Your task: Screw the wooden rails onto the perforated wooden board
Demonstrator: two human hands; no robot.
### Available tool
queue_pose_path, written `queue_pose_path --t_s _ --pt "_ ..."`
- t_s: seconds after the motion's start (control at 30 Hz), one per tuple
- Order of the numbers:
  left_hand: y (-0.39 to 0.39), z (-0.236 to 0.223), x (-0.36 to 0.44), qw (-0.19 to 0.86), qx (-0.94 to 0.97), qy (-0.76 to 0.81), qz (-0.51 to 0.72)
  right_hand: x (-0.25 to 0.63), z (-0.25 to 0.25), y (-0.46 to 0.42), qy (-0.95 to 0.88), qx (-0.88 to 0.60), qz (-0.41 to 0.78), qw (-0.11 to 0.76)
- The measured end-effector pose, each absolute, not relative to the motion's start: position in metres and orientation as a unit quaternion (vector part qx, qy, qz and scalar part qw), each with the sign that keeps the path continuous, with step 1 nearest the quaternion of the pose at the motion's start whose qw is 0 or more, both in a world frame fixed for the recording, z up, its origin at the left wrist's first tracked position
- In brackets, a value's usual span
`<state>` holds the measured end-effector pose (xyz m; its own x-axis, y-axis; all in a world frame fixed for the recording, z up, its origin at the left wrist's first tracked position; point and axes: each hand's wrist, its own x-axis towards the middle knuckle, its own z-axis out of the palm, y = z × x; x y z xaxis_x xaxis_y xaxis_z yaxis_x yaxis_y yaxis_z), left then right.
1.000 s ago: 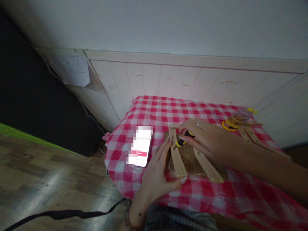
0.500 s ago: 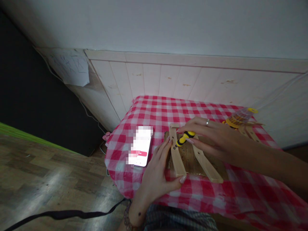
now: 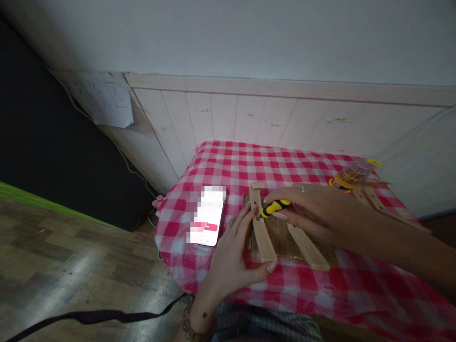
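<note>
My right hand (image 3: 306,206) grips a stubby yellow-and-black screwdriver (image 3: 277,207). The screwdriver is tilted, its tip down at a dark screw hole in a pale wooden piece (image 3: 263,240). My left hand (image 3: 233,254) braces that piece, fingers along its left edge and thumb against the near end. Beneath it lies a brown wooden board (image 3: 281,242) dotted with small holes. A second pale wooden piece (image 3: 311,249) rests on the board to the right, its far part hidden under my right hand.
A lit phone (image 3: 208,218) lies left of my left hand. At the back right, a clear plastic container with yellow parts (image 3: 351,175) stands beside more wooden pieces (image 3: 372,199). A red-and-white checked cloth (image 3: 245,161) covers the table, which meets a panelled wall (image 3: 228,114).
My right hand has turned and dropped a little toward me, and the screwdriver handle leans further right and lower. My left hand stays about where it was on the wooden piece.
</note>
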<state>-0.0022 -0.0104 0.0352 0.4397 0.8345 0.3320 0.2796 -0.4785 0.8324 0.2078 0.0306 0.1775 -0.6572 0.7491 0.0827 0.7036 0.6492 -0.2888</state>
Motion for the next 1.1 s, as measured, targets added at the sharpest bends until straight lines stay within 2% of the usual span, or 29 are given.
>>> queue_pose_path --t_s 0.2,0.7,0.97,1.1 --pt "-0.010 0.036 -0.003 0.362 0.766 0.362 0.388 0.204 0.171 0.032 -0.908 -0.382 0.089 0.148" --pt "-0.008 0.033 -0.002 0.370 0.762 0.357 0.394 0.208 0.178 0.035 -0.931 -0.325 0.125 0.108" --pt "-0.007 0.036 0.000 0.382 0.749 0.367 0.398 0.204 0.179 0.039 -0.946 -0.294 0.071 0.115" --pt "-0.006 0.036 0.001 0.380 0.747 0.365 0.405 0.199 0.173 0.043 -0.940 -0.306 0.080 0.130"
